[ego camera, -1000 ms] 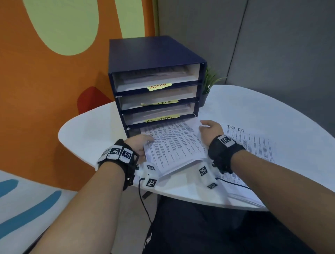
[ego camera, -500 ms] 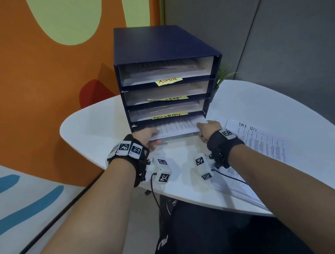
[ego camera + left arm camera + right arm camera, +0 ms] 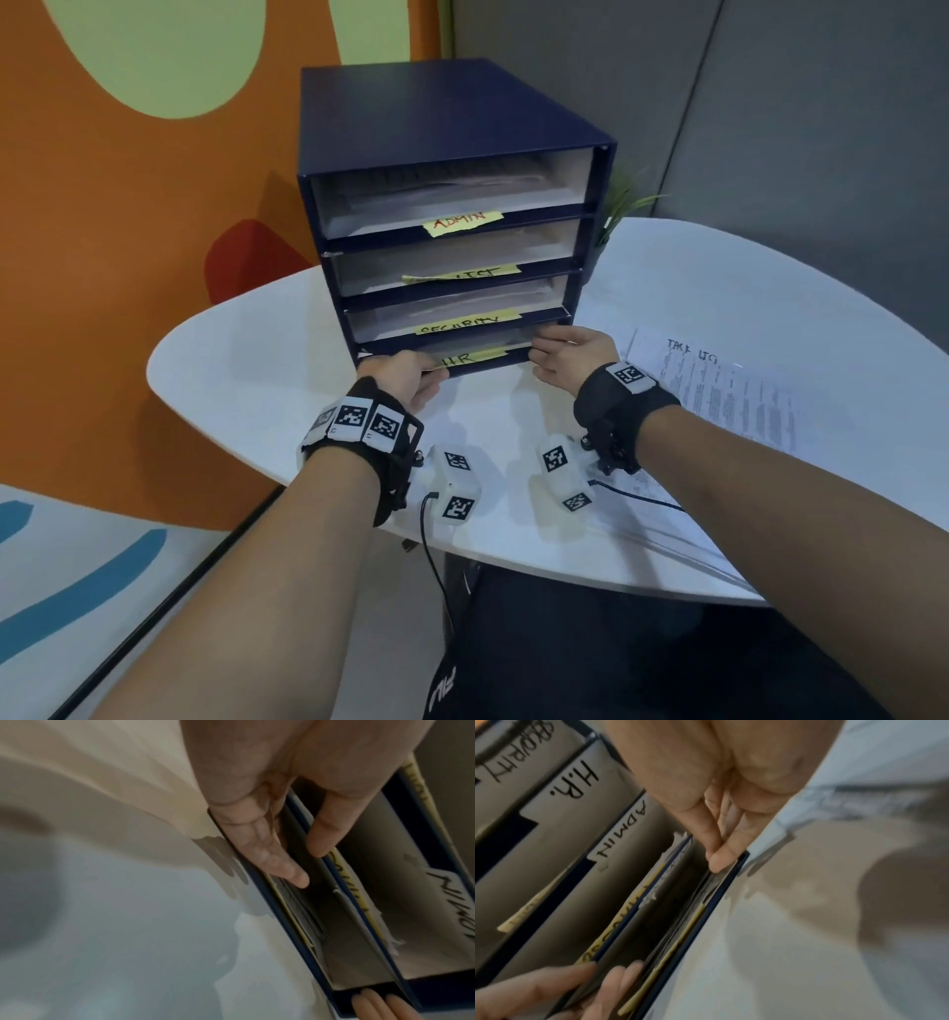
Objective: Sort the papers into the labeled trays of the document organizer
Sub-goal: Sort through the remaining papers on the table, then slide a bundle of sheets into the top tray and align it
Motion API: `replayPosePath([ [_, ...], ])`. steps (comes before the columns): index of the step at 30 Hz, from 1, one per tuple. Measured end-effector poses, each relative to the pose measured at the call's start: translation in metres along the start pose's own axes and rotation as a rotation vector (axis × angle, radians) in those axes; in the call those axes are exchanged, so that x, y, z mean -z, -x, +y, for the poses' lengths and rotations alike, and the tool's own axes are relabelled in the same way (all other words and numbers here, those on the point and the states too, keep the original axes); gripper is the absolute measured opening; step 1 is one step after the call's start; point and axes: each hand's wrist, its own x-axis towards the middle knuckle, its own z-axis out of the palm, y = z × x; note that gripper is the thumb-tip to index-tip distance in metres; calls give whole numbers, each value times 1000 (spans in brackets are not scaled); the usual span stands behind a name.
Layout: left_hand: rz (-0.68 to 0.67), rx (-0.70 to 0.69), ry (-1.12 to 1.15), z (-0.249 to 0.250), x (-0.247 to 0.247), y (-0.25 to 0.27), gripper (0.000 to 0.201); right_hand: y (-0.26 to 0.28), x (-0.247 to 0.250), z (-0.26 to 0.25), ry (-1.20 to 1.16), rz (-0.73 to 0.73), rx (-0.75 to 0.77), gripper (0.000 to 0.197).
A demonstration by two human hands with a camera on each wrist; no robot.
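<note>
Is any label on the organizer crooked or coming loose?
Yes. On the document organizer, the second tray's yellow label lies tilted and curls at its left end, so only the last letters are readable. The ADMIN label also sits slightly slanted. The SECURITY label lies flat.

Both forearms reach forward, side by side, each with a black band at the wrist. The left hand (image 3: 405, 377) is palm down, its fingers (image 3: 259, 850) straight and close together, the thumb apart. The right hand (image 3: 572, 354) is also flat, its fingers (image 3: 721, 852) extended and pressed together.
</note>
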Motion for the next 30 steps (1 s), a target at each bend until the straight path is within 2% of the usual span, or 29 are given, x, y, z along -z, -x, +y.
replayPosePath([
  [2,-29,-8,68,2,-10,6,11,6,11,-8,62,30,22,24],
  [7,-69,-7,63,1,-41,24,4,27,65,-38,230,96,70,20],
  [11,-193,-93,-211,-8,-79,48,13,48,125,-58,380,125,58,21],
  [16,-420,-239,-693,-31,-131,77,53,71,198,-59,683,278,28,26],
  [19,-530,-269,-929,-50,-151,89,75,89,235,-51,867,333,-51,45],
  [21,-575,-286,-1045,-60,-160,96,82,100,254,-43,936,357,-107,56],
  [25,-594,-281,-1104,-69,-176,108,83,117,275,-33,918,336,-90,62],
  [30,-544,-239,-1009,-79,-183,116,74,132,281,-22,846,239,-18,62],
])
